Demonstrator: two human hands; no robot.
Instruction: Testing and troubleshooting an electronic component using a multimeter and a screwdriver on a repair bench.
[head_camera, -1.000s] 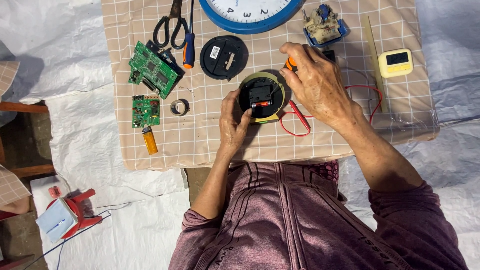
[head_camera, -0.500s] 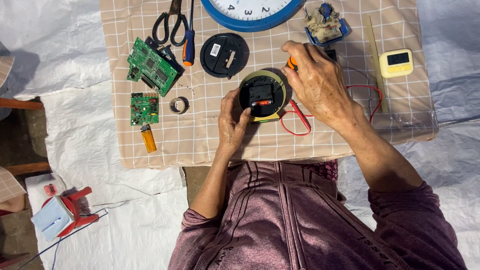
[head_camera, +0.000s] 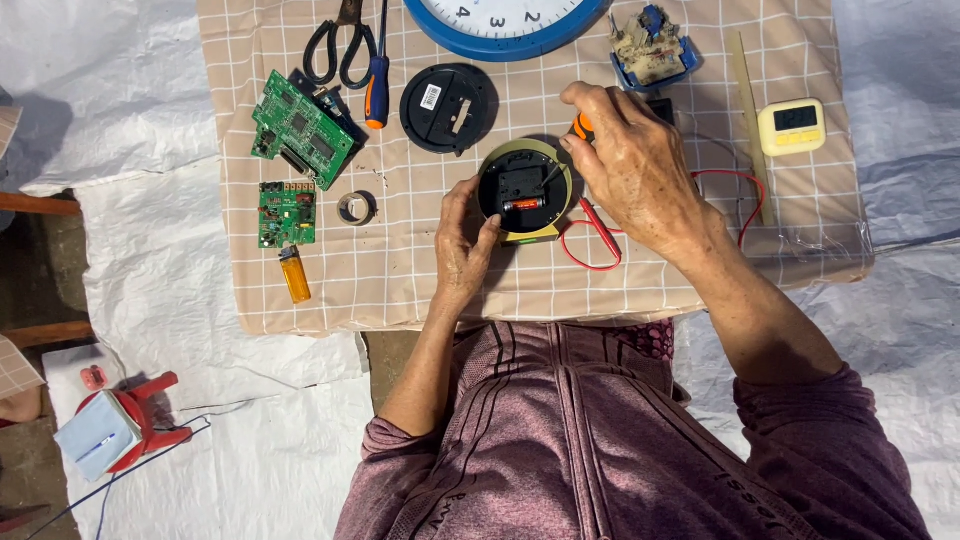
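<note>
A small round clock (head_camera: 522, 190) lies face down on the checked cloth, its black back and battery showing. My left hand (head_camera: 462, 245) grips its near left edge. My right hand (head_camera: 640, 170) holds an orange-handled screwdriver (head_camera: 580, 126) whose metal tip touches the clock's back. A red wire (head_camera: 600, 235) loops on the cloth just right of the clock, under my right wrist.
On the cloth-covered table (head_camera: 400, 280): a black round cover (head_camera: 447, 108), scissors (head_camera: 338, 45), another screwdriver (head_camera: 377, 85), two green circuit boards (head_camera: 300, 130), a metal ring (head_camera: 355, 208), an orange lighter (head_camera: 294, 274), a blue wall clock (head_camera: 500, 20), a yellow timer (head_camera: 792, 126), a ruler (head_camera: 748, 90).
Both hands have stayed at the small clock. The screwdriver tip has shifted slightly on its back. The view has drifted a little.
</note>
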